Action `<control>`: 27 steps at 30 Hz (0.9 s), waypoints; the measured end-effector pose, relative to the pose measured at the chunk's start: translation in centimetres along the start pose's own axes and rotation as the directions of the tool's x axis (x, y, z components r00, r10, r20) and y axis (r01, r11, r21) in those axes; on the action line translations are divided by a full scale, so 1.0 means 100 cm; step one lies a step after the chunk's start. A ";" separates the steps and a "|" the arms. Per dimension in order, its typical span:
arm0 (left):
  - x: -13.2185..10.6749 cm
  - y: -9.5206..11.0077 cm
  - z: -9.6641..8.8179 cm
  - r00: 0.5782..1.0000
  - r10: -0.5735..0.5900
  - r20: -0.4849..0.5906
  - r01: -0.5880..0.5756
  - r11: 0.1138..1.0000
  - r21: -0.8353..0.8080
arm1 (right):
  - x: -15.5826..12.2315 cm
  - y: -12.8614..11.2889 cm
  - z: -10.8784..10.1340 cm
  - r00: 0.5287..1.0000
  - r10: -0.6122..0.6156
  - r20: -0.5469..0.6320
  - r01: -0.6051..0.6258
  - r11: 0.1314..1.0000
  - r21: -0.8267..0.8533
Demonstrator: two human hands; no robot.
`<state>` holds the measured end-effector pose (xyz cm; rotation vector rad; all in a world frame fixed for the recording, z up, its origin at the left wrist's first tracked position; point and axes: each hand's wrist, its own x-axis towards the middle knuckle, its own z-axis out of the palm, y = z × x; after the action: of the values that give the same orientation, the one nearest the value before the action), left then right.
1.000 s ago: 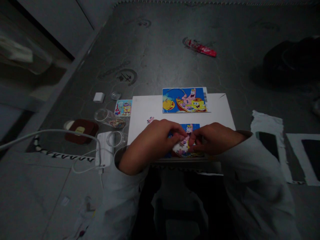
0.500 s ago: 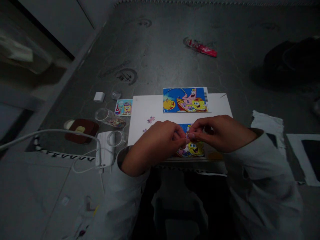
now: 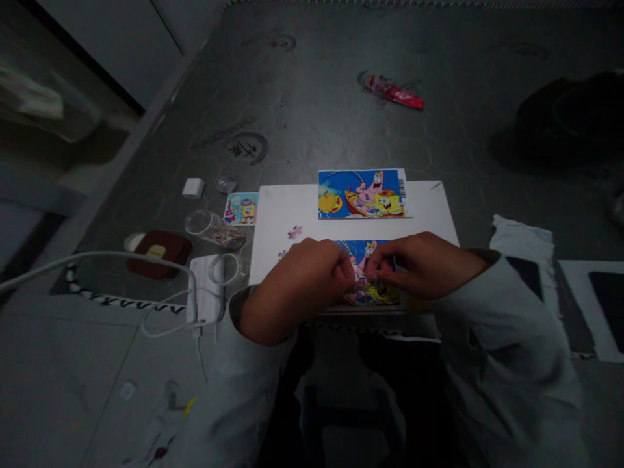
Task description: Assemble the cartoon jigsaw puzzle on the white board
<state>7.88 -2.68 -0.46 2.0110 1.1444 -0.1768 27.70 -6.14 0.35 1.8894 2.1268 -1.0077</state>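
Observation:
A jigsaw puzzle (image 3: 373,296) with a blue, pink and yellow cartoon scene lies on a white board (image 3: 283,208), partly covered by my hands. From the left, my left hand (image 3: 322,270) reaches over it, fingers curled and thumb and fingertips pinched near its middle. Opposite, my right hand (image 3: 414,263) has thumb and forefinger pinched close to the left fingertips, a small gap apart. Anything in either pinch is too small and dim to make out. Behind the puzzle lies a picture card (image 3: 363,195) with a similar scene. Loose jigsaw pieces (image 3: 294,232) rest left of the puzzle.
Left of the board are a clear jar (image 3: 214,229) with small pieces inside, a small cartoon card (image 3: 242,209), a brown case (image 3: 160,254) and a white power strip (image 3: 205,289) with a cable. A red packet (image 3: 394,92) lies farther back; torn white paper (image 3: 524,244) lies right.
My hands have moved slightly apart and down over the puzzle, and more of its upper left part shows. The fingertips, together before, now have a small gap between them.

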 end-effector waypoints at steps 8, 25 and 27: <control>0.001 0.006 0.012 0.999 0.013 0.035 -0.019 0.982 0.186 | 0.006 0.002 0.006 0.991 0.117 0.070 -0.108 0.986 -0.124; 0.006 0.008 0.014 0.999 0.031 0.040 -0.041 0.961 0.272 | 0.005 0.003 0.007 0.993 0.116 -0.002 -0.115 0.982 -0.152; 0.006 0.008 0.014 0.999 0.022 0.035 -0.031 0.962 0.271 | 0.006 0.003 0.006 0.994 0.111 0.011 -0.108 0.982 -0.155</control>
<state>9.19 -3.53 -1.20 2.2530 1.1218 -0.3680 27.65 -5.96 -0.52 1.8907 2.0020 -0.8110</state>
